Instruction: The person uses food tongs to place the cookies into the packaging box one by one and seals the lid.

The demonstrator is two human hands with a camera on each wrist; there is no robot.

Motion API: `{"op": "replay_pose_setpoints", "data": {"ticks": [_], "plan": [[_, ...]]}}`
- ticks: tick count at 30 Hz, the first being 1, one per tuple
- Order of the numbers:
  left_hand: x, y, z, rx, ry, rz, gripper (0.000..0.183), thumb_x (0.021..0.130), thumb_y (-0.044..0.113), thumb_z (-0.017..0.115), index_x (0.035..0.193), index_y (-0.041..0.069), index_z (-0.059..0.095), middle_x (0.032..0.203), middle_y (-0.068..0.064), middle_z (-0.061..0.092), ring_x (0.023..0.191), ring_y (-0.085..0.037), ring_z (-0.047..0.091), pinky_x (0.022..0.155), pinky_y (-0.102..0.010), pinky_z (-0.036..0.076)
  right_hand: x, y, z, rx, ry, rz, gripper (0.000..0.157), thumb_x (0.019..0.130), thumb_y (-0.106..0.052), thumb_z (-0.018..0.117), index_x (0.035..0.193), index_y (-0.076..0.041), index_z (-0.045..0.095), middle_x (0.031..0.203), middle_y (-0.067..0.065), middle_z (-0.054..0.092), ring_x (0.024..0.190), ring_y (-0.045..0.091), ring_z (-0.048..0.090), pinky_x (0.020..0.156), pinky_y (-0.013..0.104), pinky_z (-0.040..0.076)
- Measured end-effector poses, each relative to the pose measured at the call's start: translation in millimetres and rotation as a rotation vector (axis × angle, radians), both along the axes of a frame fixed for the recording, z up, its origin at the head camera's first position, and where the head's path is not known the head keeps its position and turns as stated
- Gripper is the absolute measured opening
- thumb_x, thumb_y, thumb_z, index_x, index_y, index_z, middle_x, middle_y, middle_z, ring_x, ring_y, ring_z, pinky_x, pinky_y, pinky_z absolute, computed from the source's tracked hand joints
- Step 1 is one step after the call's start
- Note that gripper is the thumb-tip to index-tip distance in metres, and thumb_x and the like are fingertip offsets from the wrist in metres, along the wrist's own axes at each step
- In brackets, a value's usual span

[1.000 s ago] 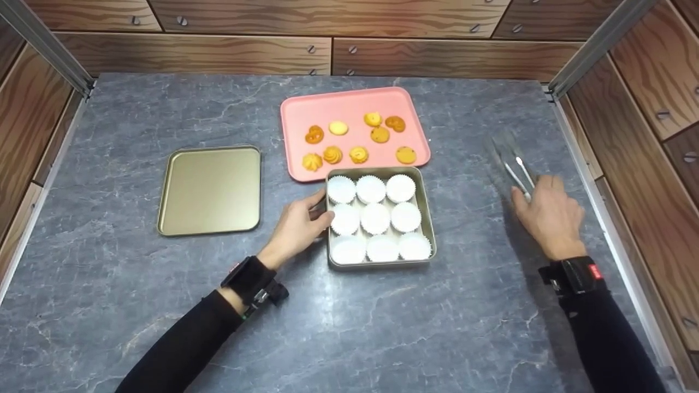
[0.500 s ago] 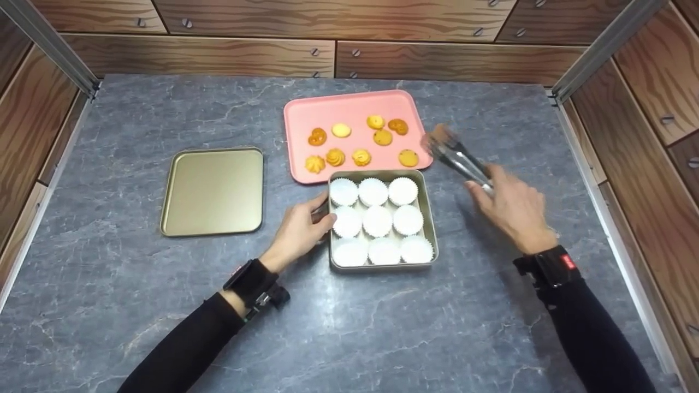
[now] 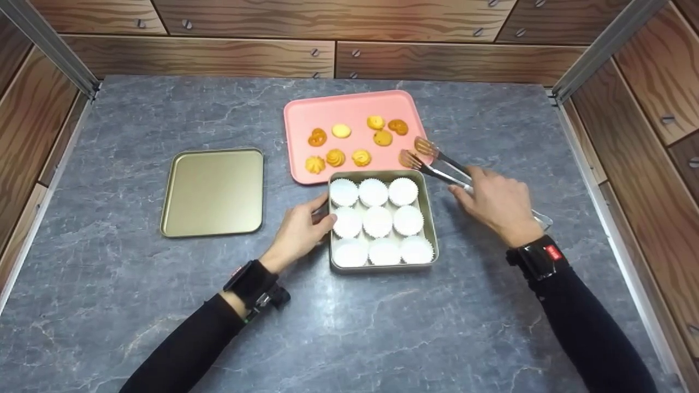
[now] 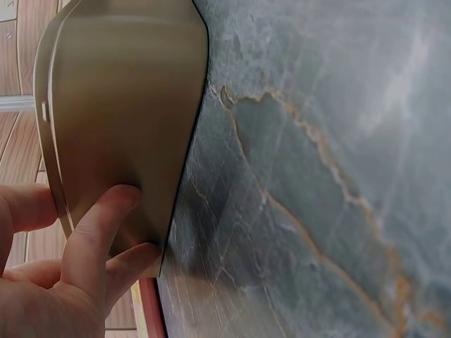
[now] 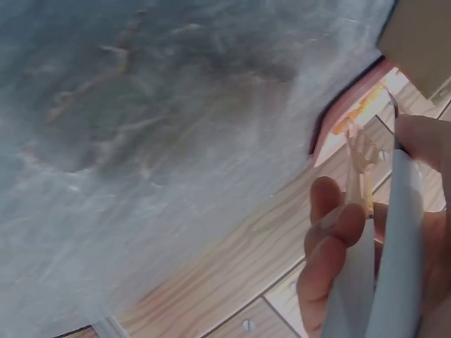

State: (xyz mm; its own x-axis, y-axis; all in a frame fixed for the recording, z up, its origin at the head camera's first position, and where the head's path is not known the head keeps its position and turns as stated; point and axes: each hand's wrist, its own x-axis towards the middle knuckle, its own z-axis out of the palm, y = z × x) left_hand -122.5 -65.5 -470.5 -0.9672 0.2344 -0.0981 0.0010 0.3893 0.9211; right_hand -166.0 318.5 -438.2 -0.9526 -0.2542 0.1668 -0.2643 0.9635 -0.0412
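Observation:
My left hand (image 3: 297, 232) holds the left wall of a gold square tin (image 3: 382, 267), thumb at the rim. In the left wrist view its fingers (image 4: 91, 243) press the outer side. White fluted paper cups (image 3: 377, 221) fill the tin in rows. To the right, my right hand (image 3: 499, 204) grips metal serving tongs (image 3: 437, 173) by their pale handles (image 5: 394, 239). Their slotted tips are spread over the right front corner of a pink tray (image 3: 327, 112), one overlapping a round cookie. Several other cookies (image 3: 335, 158) lie on the tray, some swirled, some pretzel-shaped.
A gold square lid (image 3: 213, 191) lies on the grey marbled table (image 3: 349, 338) left of the tin. The tray sits directly behind the tin. Wood-patterned panels (image 3: 218, 57) enclose the table at the back and sides.
My right hand has carried the tongs leftward from the right side of the table to the tray, where their tips now stand by a cookie. The left hand stays on the tin.

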Motion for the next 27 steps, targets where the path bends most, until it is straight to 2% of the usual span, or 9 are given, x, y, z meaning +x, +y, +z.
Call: {"op": "replay_pose_setpoints", "data": {"ticks": [5,10,13,20,27], "plan": [[0.2,0.3,-0.2,0.009,-0.009,0.0,0.062,0.099,0.014,0.067,0.153,-0.003,0.042,0.15,-0.024,0.05,0.117,-0.032,0.069,0.08,-0.025,0.062,-3.4,-6.8,11.5,0.042,-0.064,-0.018,0.056,0.098,-0.05,0.065,0.124,0.0,0.062,0.082,0.02,0.066,0.059,0.038,0.06,0.043,0.05,0.046],[0.7,0.2,0.4,-0.005,-0.012,0.007,0.061,0.099,0.015,0.068,0.153,-0.001,0.043,0.149,-0.024,0.052,0.098,-0.023,0.074,0.067,-0.027,0.062,-7.7,-16.2,28.7,0.099,-0.129,-0.027,0.052,0.099,-0.048,0.064,0.112,0.002,0.061,0.079,0.02,0.063,0.06,0.041,0.059,0.045,0.053,0.047],[0.4,0.3,0.4,-0.011,-0.013,0.008,0.061,0.099,0.016,0.067,0.153,0.0,0.043,0.15,-0.022,0.052,0.096,-0.021,0.074,0.066,-0.027,0.062,-10.1,-22.4,38.0,0.139,-0.158,-0.032,0.052,0.099,-0.048,0.064,0.105,0.004,0.061,0.076,0.02,0.061,0.06,0.041,0.058,0.046,0.053,0.047],[0.7,0.5,0.9,0.002,-0.013,0.01,0.061,0.099,0.014,0.067,0.152,-0.003,0.044,0.149,-0.023,0.052,0.115,-0.027,0.07,0.077,-0.025,0.062,-11.5,-35.5,47.0,0.174,-0.145,-0.035,0.052,0.097,-0.047,0.068,0.098,0.005,0.061,0.068,0.021,0.058,0.057,0.043,0.058,0.046,0.054,0.048],[0.0,0.4,0.2,-0.004,-0.001,0.008,0.061,0.099,0.014,0.067,0.152,-0.004,0.044,0.15,-0.022,0.051,0.122,-0.029,0.066,0.092,-0.027,0.059,-9.4,-34.4,40.2,0.153,-0.135,-0.055,0.051,0.097,-0.045,0.068,0.111,0.004,0.064,0.072,0.023,0.061,0.057,0.042,0.059,0.045,0.054,0.049]]}}
